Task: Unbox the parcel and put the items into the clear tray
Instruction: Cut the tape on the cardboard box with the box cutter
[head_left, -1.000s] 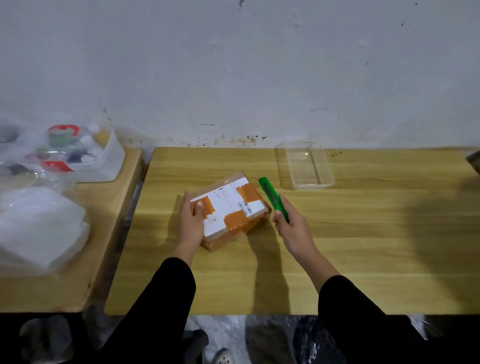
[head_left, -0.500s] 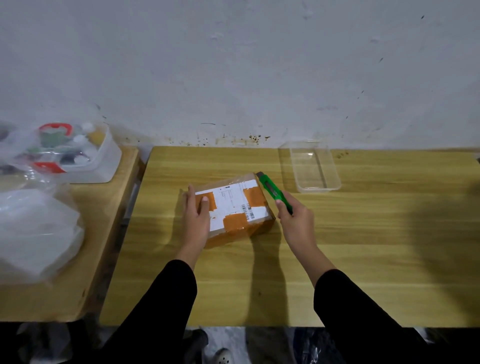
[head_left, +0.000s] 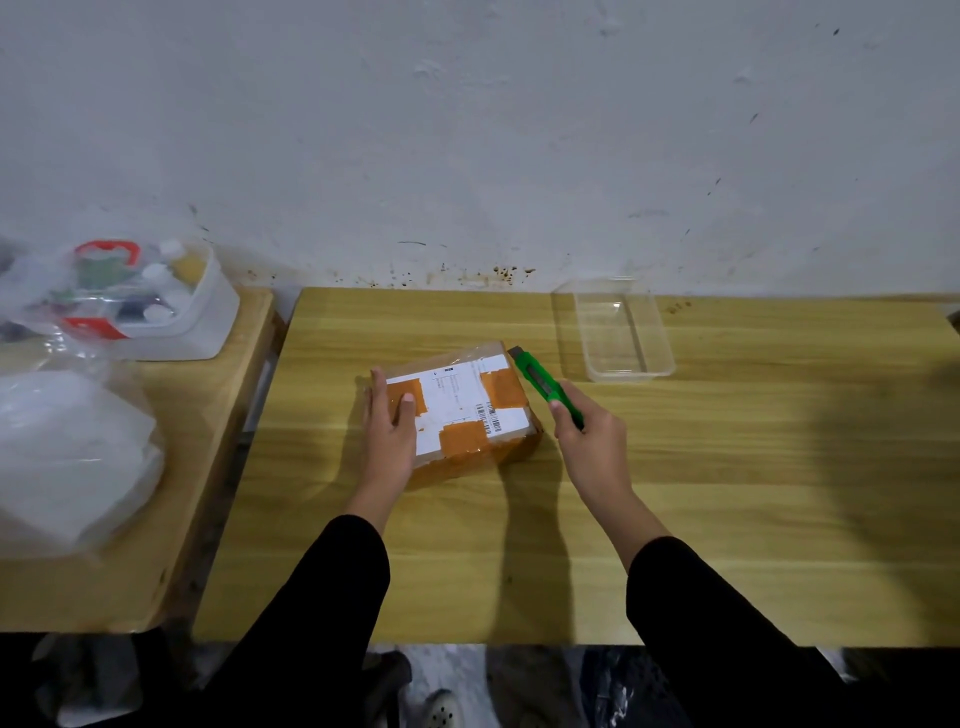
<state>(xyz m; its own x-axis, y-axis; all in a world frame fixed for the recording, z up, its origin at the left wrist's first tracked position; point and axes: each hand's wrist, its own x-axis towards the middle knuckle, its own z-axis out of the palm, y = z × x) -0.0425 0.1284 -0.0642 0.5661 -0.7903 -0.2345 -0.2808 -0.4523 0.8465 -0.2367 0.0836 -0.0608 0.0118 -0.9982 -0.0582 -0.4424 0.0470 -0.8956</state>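
Scene: A wooden table (head_left: 727, 467) is viewed from above, with two black-sleeved arms reaching onto it.
Parcel: A taped cardboard parcel (head_left: 462, 410) with a white label is laid flat near the table's middle. Its long axis runs left to right, with the right end angled slightly away from the person.
Left hand: The left hand (head_left: 389, 431) is pressed against the parcel's left end, fingers straight along the side and thumb laid on top.
Right hand: The right hand (head_left: 589, 441) is curled round the handle of a green utility knife (head_left: 540, 382), just right of the parcel.
Key relation: The parcel lies to the left of the knife hand. The knife is held alongside the parcel's short right edge, its tip beside the far right corner. Contact cannot be told.
Clear tray: The clear tray (head_left: 631, 375) is set beyond the knife, to the right, near the wall.
Stage: The parcel appears sealed, and cutting the tape is judged to come next.
Side table: Plastic bags (head_left: 72, 452) are piled on a side table to the left.
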